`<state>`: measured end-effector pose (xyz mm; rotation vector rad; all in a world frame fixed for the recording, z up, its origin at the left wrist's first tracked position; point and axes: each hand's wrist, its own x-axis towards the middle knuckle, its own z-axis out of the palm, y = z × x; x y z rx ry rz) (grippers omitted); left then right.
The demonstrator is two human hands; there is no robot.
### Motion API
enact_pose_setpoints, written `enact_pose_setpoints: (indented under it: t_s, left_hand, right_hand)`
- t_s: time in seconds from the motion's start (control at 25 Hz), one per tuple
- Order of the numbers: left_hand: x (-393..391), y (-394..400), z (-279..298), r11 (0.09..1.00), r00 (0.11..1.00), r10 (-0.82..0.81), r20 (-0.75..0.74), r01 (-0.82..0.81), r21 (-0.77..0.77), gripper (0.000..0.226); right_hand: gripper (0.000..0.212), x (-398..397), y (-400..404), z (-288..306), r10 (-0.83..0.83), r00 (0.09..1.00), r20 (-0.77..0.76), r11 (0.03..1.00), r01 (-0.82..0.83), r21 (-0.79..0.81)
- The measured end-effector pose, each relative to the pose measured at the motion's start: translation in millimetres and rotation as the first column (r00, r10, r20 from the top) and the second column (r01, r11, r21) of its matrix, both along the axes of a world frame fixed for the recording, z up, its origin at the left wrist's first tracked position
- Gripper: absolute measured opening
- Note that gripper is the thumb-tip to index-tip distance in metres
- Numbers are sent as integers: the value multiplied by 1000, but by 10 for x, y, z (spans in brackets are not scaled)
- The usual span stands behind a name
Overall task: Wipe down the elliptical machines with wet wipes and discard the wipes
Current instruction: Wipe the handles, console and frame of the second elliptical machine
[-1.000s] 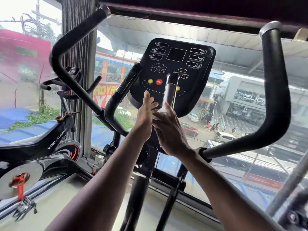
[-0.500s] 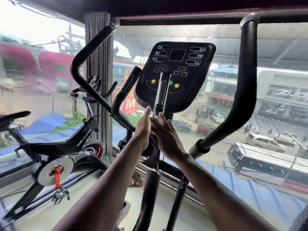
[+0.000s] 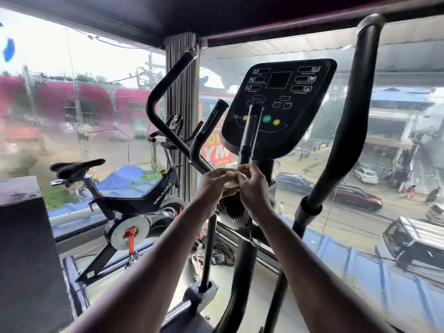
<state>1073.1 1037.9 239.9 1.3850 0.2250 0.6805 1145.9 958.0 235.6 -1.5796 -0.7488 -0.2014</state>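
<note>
From the head view, we see that both hands have come away from the centre post of the elliptical machine, where they were placed half a second before, and now they meet just below the console. The left hand and the right hand touch each other there, and between them is a small pale wet wipe. The fingers of both hands are curled and pinch this wipe from its two sides. The wipe looks crumpled and whitish, and most of it is hidden by the fingers, so we cannot tell its full shape. The console is black, with one green button and yellow ones, and its screen is dark. To the left of the console stands a black spin bike near the window. To the right of the console rises the long black handlebar of the machine.
</note>
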Motion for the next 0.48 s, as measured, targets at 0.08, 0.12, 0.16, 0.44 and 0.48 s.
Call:
enact_pose_setpoints:
  t_s: [0.08,0.12,0.16,0.44,0.48]
  left_hand:
    - [-42,64,61,999,999,46,26,-46,-2,10]
    - [-43,116,79,997,997,74,35,-75,5,13]
    - [-39,170,100,995,994,98,40,-99,6,14]
    - [85,879,348,957,975,29,219,37,-289,12]
    - [117,1006,396,957,971,-5,238,74,-282,11]
  right_hand:
    - [17,12,56,79,39,998,-39,999,-38,14]
    - [14,-3,92,126,67,996,-58,998,-67,10]
    - [9,-15,138,164,70,996,-58,998,-70,-6]
    - [27,-102,723,383,-43,719,694,965,211,-158]
    - [28,-75,842,429,-19,739,673,969,180,-171]
